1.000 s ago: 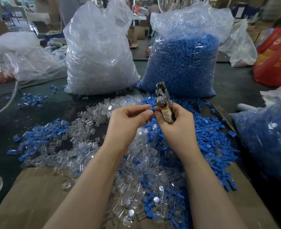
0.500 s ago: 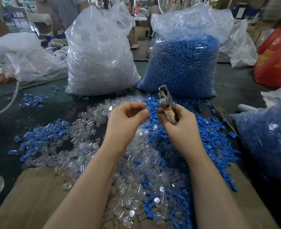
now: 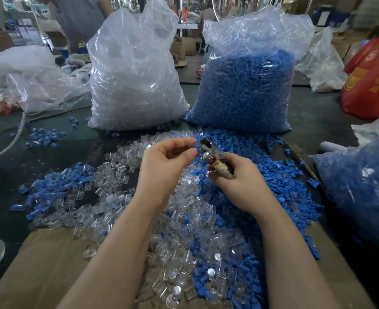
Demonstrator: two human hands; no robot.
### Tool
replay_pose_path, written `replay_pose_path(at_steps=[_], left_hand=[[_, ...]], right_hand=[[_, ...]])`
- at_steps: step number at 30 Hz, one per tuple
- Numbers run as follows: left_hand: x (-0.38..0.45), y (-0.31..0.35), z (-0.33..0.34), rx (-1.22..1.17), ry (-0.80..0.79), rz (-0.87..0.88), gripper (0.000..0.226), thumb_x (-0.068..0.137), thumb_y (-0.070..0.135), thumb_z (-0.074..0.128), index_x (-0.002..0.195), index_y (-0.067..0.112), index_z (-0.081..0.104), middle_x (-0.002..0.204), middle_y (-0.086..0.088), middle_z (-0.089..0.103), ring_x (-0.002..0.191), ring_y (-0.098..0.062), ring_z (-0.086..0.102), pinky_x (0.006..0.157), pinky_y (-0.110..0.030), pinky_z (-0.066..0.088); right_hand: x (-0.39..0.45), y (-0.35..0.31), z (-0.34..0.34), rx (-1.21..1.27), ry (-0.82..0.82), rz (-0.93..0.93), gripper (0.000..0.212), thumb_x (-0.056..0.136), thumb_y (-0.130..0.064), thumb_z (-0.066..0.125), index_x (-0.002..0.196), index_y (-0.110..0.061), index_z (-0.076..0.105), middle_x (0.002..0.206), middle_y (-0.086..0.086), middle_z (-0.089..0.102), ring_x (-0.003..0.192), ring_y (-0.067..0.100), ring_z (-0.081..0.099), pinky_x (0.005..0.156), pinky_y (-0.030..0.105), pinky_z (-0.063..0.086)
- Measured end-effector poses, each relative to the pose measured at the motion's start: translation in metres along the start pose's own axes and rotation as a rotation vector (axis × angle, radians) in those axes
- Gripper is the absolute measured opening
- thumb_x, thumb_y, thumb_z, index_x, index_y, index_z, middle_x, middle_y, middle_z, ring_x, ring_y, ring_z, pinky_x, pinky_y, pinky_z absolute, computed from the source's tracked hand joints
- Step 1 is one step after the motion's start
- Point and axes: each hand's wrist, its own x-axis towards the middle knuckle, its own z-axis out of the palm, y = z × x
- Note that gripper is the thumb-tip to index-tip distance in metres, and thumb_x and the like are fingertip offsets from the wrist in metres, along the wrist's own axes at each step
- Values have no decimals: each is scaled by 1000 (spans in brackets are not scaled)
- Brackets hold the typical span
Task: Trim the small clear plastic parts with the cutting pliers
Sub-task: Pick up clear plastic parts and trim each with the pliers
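Note:
My right hand (image 3: 242,181) grips the cutting pliers (image 3: 213,156) by their tape-wrapped handles, with the metal jaws tilted up and to the left. My left hand (image 3: 166,166) pinches a small clear plastic part (image 3: 194,144) between thumb and forefinger, right at the jaws. Both hands hover above a loose heap of clear parts (image 3: 184,219) that lies mixed with blue parts (image 3: 273,175) on the table.
At the back stand a large bag of clear parts (image 3: 135,85) and a large bag of blue parts (image 3: 244,90). Another bag of blue parts (image 3: 362,186) lies at the right. Cardboard (image 3: 46,264) covers the near table. A person stands behind at the far left.
The pliers have tilted from nearly upright down toward the left, and their jaws now meet the clear part in my left fingers. Both hands have shifted slightly right.

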Motion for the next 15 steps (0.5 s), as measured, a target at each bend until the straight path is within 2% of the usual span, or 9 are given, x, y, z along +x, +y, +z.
replay_pose_path(at_steps=[3, 6, 9, 13, 15], left_hand=[[-2, 2, -1, 4, 0, 12, 22, 84, -1, 71, 99, 14, 73, 93, -4, 76, 84, -11, 71, 50, -5, 43], [-2, 3, -2, 37, -10, 42, 23, 84, -1, 72, 102, 13, 73, 94, -4, 76, 83, -10, 70, 48, -4, 42], [-1, 3, -3, 65, -22, 69, 26, 84, -2, 72, 104, 14, 73, 95, -3, 76, 86, -9, 72, 56, -5, 46], [1, 3, -5, 122, -52, 118, 31, 83, -6, 71, 103, 17, 72, 93, -1, 76, 86, -6, 72, 76, -14, 53], [1, 3, -6, 147, -56, 134, 33, 83, -6, 72, 102, 21, 72, 89, 2, 76, 84, -4, 72, 77, -13, 53]], right_hand=[[-1, 0, 0, 11, -21, -6, 7, 86, -25, 68, 92, -21, 64, 81, -3, 68, 77, 23, 63, 75, 50, 54], [-1, -1, -1, 20, -29, -10, 7, 86, -24, 68, 92, -22, 64, 81, -3, 68, 77, 24, 63, 74, 50, 54], [-2, -1, -1, 21, -48, -15, 5, 87, -23, 66, 92, -23, 64, 79, -3, 67, 75, 25, 62, 72, 49, 54], [-2, -1, -2, -5, -66, -15, 3, 87, -21, 64, 88, -23, 64, 77, -2, 66, 73, 25, 61, 69, 47, 53], [-2, 0, -2, -17, -65, -8, 6, 87, -19, 63, 85, -25, 64, 75, -3, 66, 69, 22, 60, 67, 43, 52]])
